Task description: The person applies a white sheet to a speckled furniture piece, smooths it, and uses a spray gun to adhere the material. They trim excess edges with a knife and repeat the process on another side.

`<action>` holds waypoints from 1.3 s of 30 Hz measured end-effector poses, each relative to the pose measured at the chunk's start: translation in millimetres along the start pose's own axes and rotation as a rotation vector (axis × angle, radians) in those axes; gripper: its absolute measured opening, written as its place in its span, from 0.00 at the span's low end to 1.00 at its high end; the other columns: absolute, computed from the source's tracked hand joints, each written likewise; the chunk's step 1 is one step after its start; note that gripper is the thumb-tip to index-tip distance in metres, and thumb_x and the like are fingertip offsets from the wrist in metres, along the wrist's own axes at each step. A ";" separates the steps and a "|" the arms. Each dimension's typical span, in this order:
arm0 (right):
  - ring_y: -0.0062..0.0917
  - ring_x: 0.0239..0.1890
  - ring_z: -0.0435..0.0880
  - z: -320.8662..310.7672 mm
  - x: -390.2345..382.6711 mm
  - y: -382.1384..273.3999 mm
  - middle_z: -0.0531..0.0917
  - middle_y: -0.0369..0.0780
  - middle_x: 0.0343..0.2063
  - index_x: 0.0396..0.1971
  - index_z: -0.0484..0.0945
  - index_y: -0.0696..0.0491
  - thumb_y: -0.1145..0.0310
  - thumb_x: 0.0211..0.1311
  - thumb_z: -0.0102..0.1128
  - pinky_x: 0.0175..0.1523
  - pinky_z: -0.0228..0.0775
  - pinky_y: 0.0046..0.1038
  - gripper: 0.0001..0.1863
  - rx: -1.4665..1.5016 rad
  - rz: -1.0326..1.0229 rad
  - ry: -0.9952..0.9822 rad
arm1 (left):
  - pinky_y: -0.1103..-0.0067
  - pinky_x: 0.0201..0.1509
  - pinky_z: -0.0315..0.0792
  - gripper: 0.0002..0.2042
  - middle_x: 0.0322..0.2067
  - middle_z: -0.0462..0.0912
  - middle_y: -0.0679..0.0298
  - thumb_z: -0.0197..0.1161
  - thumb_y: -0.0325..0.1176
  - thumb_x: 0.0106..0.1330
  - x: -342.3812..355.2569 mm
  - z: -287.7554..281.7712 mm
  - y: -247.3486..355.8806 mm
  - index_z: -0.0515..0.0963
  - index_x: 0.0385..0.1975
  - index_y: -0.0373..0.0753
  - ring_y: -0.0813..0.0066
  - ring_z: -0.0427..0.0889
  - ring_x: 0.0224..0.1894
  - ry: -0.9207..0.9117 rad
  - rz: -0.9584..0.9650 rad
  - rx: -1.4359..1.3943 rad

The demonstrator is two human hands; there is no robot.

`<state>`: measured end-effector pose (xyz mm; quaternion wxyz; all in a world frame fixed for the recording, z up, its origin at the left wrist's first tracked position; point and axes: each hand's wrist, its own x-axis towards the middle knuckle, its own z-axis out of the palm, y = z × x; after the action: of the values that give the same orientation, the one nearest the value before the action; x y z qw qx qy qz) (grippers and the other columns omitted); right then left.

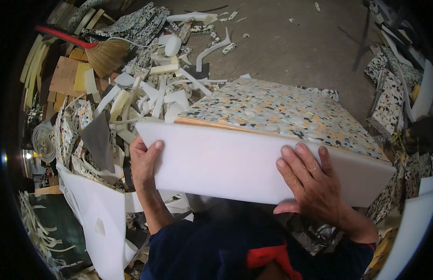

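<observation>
A long white foam sheet (216, 161) stands tilted in front of me, its upper edge along the near edge of a speckled foam slab (272, 107). Whether the two are joined cannot be made out. My left hand (144, 163) is closed around the sheet's left end, thumb on its face and the other fingers partly behind it. Toward the right, my right hand (314, 184) grips the sheet, fingers laid on its face and the thumb at the lower edge. A thin tan layer (202, 122) shows under the slab's near edge.
Foam offcuts (156, 95) are heaped on the left, with a red-handled broom (106, 53) across them. Speckled foam pieces (389, 100) are piled at the right. Another white sheet (99, 219) leans at lower left. Grey floor (291, 46) with small scraps lies beyond the slab.
</observation>
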<state>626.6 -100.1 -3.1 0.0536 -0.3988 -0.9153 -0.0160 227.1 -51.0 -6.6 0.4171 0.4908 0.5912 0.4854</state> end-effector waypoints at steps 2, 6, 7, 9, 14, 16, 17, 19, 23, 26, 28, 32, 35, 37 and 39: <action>0.31 0.72 0.59 0.1 6.3 -2.1 0.68 0.37 0.68 0.62 0.73 0.47 0.23 0.44 0.53 0.76 0.27 0.50 0.51 0.006 -0.011 -0.020 | 0.82 0.39 0.76 0.13 0.33 0.85 0.63 0.70 0.31 0.60 2.2 0.7 -1.1 0.80 0.41 0.31 0.80 0.82 0.32 0.017 -0.001 -0.013; 0.30 0.73 0.57 1.3 22.5 -7.4 0.66 0.36 0.69 0.63 0.72 0.45 0.23 0.44 0.53 0.76 0.26 0.51 0.51 -0.018 -0.048 -0.035 | 0.82 0.39 0.76 0.13 0.33 0.85 0.63 0.70 0.31 0.60 7.3 -0.7 -2.8 0.80 0.42 0.32 0.80 0.82 0.32 -0.039 -0.010 -0.061; 0.30 0.73 0.57 1.1 26.5 -9.1 0.66 0.36 0.69 0.64 0.72 0.44 0.23 0.44 0.53 0.76 0.26 0.51 0.51 -0.034 -0.058 -0.048 | 0.82 0.39 0.77 0.13 0.33 0.86 0.63 0.70 0.30 0.60 8.5 -1.6 -3.1 0.80 0.42 0.31 0.80 0.82 0.32 -0.051 -0.008 -0.071; 0.30 0.73 0.57 1.3 34.3 -12.9 0.65 0.35 0.69 0.64 0.72 0.44 0.22 0.43 0.52 0.76 0.25 0.51 0.52 -0.033 -0.079 -0.035 | 0.82 0.39 0.77 0.13 0.33 0.86 0.63 0.70 0.31 0.60 9.6 -3.0 -5.2 0.80 0.42 0.31 0.81 0.82 0.32 -0.061 -0.010 -0.086; 0.31 0.74 0.55 3.8 49.8 -21.7 0.65 0.35 0.70 0.64 0.72 0.44 0.20 0.41 0.51 0.77 0.25 0.51 0.53 -0.055 -0.100 -0.053 | 0.83 0.39 0.76 0.14 0.33 0.85 0.64 0.70 0.34 0.62 13.2 -5.7 -13.4 0.80 0.42 0.31 0.81 0.82 0.32 -0.091 -0.017 -0.142; 0.31 0.74 0.54 6.3 54.4 -24.8 0.64 0.35 0.70 0.64 0.72 0.43 0.20 0.41 0.51 0.77 0.25 0.50 0.54 -0.059 -0.107 -0.067 | 0.83 0.38 0.75 0.15 0.33 0.85 0.64 0.69 0.35 0.63 14.5 -6.5 -15.8 0.80 0.42 0.30 0.82 0.81 0.32 -0.103 0.010 -0.139; 0.31 0.74 0.54 7.7 56.4 -26.0 0.64 0.35 0.70 0.64 0.72 0.43 0.20 0.41 0.51 0.77 0.25 0.50 0.53 -0.050 -0.104 -0.041 | 0.83 0.38 0.75 0.15 0.33 0.85 0.64 0.69 0.35 0.63 15.5 -6.9 -16.4 0.80 0.42 0.30 0.82 0.81 0.32 -0.106 0.018 -0.151; 0.31 0.74 0.53 10.7 59.3 -28.3 0.64 0.35 0.70 0.63 0.73 0.43 0.20 0.40 0.51 0.77 0.27 0.50 0.53 -0.027 -0.101 -0.054 | 0.83 0.38 0.75 0.15 0.33 0.85 0.64 0.69 0.36 0.63 16.0 -7.7 -17.5 0.80 0.42 0.30 0.82 0.81 0.32 -0.104 0.029 -0.164; 0.32 0.74 0.53 15.0 62.1 -31.4 0.63 0.34 0.70 0.65 0.69 0.42 0.21 0.44 0.49 0.78 0.27 0.51 0.52 -0.043 -0.084 0.040 | 0.83 0.38 0.74 0.15 0.33 0.85 0.64 0.69 0.36 0.64 18.9 -9.4 -20.6 0.80 0.42 0.30 0.83 0.80 0.33 -0.103 0.063 -0.192; 0.32 0.74 0.53 16.2 62.7 -33.8 0.62 0.35 0.70 0.67 0.65 0.40 0.23 0.48 0.46 0.78 0.28 0.52 0.50 -0.041 -0.060 0.046 | 0.83 0.39 0.74 0.16 0.33 0.85 0.64 0.68 0.36 0.64 21.8 -10.2 -24.2 0.80 0.43 0.29 0.83 0.80 0.33 -0.125 0.048 -0.224; 0.32 0.74 0.53 16.4 62.2 -35.6 0.61 0.35 0.70 0.68 0.63 0.39 0.24 0.51 0.45 0.78 0.28 0.53 0.48 -0.043 -0.041 0.010 | 0.84 0.38 0.74 0.15 0.33 0.85 0.64 0.68 0.36 0.64 24.5 -9.9 -27.0 0.80 0.43 0.29 0.83 0.80 0.33 -0.127 0.044 -0.199; 0.33 0.75 0.53 17.8 61.1 -38.2 0.60 0.35 0.71 0.68 0.63 0.37 0.25 0.53 0.44 0.78 0.26 0.54 0.46 -0.065 -0.019 -0.010 | 0.83 0.38 0.74 0.14 0.33 0.85 0.64 0.66 0.35 0.66 29.4 -7.1 -29.5 0.81 0.42 0.29 0.83 0.80 0.32 -0.143 0.011 -0.215; 0.33 0.75 0.52 19.0 61.2 -39.3 0.60 0.34 0.71 0.69 0.62 0.36 0.26 0.55 0.43 0.78 0.23 0.54 0.44 -0.072 -0.013 -0.025 | 0.83 0.38 0.74 0.14 0.32 0.85 0.64 0.66 0.35 0.67 32.0 -5.1 -28.6 0.81 0.42 0.29 0.83 0.80 0.32 -0.146 -0.010 -0.191; 0.33 0.75 0.52 19.2 62.1 -39.7 0.60 0.34 0.71 0.69 0.62 0.35 0.26 0.56 0.42 0.78 0.22 0.53 0.44 -0.087 -0.009 -0.024 | 0.83 0.37 0.74 0.13 0.32 0.85 0.64 0.65 0.35 0.67 33.6 -4.8 -28.3 0.81 0.42 0.29 0.83 0.80 0.32 -0.162 -0.026 -0.191; 0.32 0.76 0.51 18.6 63.1 -39.8 0.59 0.34 0.72 0.70 0.61 0.35 0.26 0.57 0.41 0.78 0.22 0.53 0.44 -0.100 -0.013 -0.024 | 0.83 0.37 0.73 0.13 0.31 0.85 0.64 0.64 0.35 0.67 35.3 -5.0 -29.2 0.81 0.41 0.29 0.83 0.80 0.32 -0.178 -0.032 -0.195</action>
<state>553.2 -79.9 -14.0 0.0222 -0.3953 -0.9165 -0.0573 211.2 -18.4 -35.0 0.5213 0.4796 0.5097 0.4883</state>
